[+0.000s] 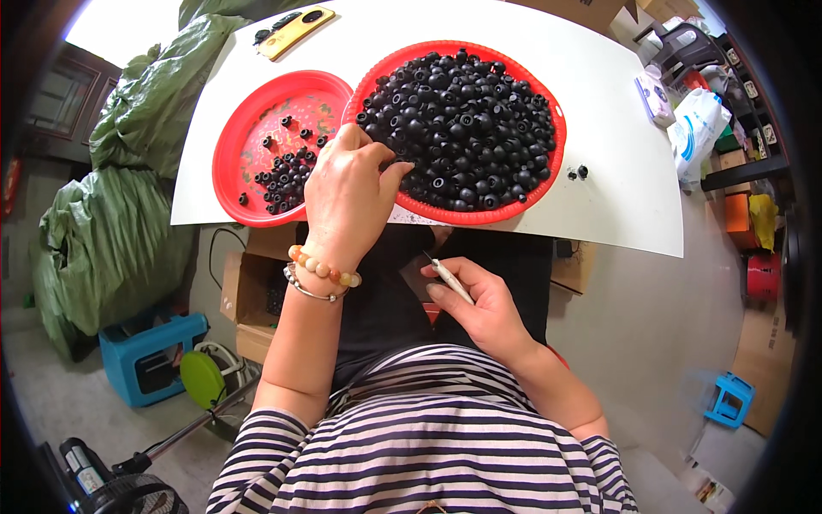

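Observation:
My left hand (347, 184), with beaded bracelets at its wrist, is bent over the near left rim of a large red basket (561, 141). The basket is heaped with small round black parts (462, 128), some showing a hole. My left fingers are curled together; whatever they hold is hidden. My right hand (484, 308) is closed around a slim, light-handled craft knife (452, 281) in front of the table, its thin dark tip pointing up and left. Beside the basket, a shallow red tray (224, 158) carries a smaller cluster of black parts (287, 180).
A yellow phone (295, 34) lies at the far left of the white table (616, 188). Two black parts (579, 172) rest right of the basket. Below stand an open cardboard box (253, 291) and a blue stool (145, 360). A white plastic bag (695, 133) is at right.

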A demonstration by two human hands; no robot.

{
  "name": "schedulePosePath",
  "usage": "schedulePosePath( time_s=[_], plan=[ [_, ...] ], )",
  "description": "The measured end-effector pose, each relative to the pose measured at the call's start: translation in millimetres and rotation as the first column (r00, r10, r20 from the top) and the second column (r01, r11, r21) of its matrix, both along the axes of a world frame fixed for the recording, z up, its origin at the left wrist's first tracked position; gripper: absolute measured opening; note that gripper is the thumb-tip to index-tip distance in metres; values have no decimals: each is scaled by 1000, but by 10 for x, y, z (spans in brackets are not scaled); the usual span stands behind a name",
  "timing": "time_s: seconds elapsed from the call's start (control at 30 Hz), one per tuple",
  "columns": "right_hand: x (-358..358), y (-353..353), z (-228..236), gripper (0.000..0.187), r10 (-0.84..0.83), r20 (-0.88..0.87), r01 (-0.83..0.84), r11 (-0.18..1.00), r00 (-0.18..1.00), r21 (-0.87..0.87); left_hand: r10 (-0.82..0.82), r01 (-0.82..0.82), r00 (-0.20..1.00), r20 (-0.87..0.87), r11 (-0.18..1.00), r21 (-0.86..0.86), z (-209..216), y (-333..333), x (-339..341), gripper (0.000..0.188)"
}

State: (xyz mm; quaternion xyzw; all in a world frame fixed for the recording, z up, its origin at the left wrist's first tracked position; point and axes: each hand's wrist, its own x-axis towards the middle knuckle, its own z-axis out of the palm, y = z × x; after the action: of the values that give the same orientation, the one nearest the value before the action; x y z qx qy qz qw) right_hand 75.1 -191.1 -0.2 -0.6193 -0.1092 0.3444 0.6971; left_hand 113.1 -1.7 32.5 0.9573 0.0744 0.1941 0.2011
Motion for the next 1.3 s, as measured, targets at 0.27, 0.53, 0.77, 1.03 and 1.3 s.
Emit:
schedulePosePath(
  time_s=[0.27,0.53,0.77,1.03,1.3],
  plan=[
    [-20,15,-7,20,5,3,-5,1000,1000,6,-45,50,998,44,992,-114,-33,27,12,14],
    [21,-23,153,26,-5,66,2,999,998,37,-130,219,972,195,213,-952,56,-3,-342,10],
    [63,-44,338,34,-6,224,-13,996,975,85,-287,206,926,244,-156,-966,-156,-53,-675,16],
    [27,-4,357,33,-60,353,21,993,934,116,-302,177,928,219,-160,-971,-153,-151,-714,15],
    [32,-33,440,32,4,307,-12,1000,952,24,-310,186,925,218,-132,-974,-154,-153,-739,16]
  ],
)
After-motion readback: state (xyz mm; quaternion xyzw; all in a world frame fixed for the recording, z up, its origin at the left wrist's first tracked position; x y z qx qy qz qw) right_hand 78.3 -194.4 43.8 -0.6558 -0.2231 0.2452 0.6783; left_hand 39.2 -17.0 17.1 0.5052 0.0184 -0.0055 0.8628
